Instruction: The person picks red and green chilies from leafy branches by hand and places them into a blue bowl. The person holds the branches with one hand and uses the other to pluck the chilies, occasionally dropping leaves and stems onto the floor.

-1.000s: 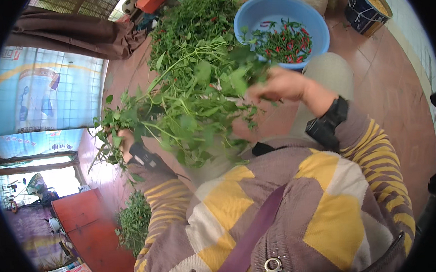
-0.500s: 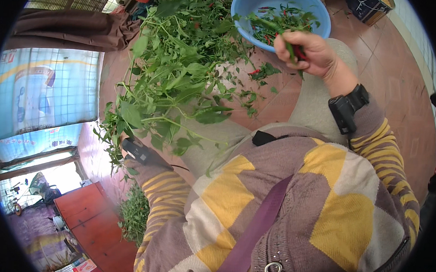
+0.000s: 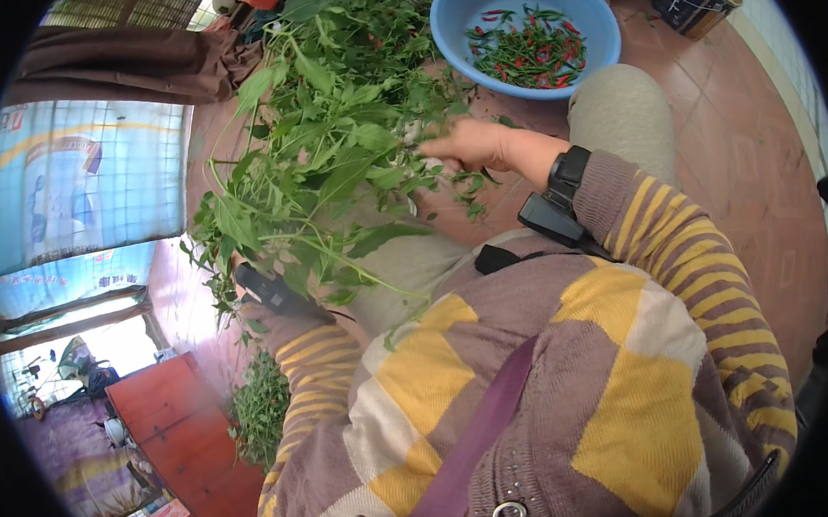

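Observation:
A leafy green chili plant (image 3: pixel 344 166) stretches across my lap, its stems running toward my left hand (image 3: pixel 248 292). That hand is closed round the stems, with leaves covering most of its fingers. My right hand (image 3: pixel 469 143) reaches into the foliage from the right; its fingertips are blurred among the leaves, so I cannot tell whether they grip anything. Beyond it stands a blue plastic basin (image 3: pixel 449 36). Red and green chili peppers (image 3: pixel 537 54) lie in a loose heap on its bottom.
More cut plants pile up on the tiled floor (image 3: pixel 710 152) at the far left. A bucket (image 3: pixel 694 11) stands at the far right. To my left are a red wooden table (image 3: pixel 176 424), a bundle of greenery (image 3: pixel 261 410) and a brown cloth (image 3: pixel 134 61).
My right hand has moved left and nearer, from the basin's edge to the plant. The green and red chilies it held are no longer in view in it. My left hand stays put.

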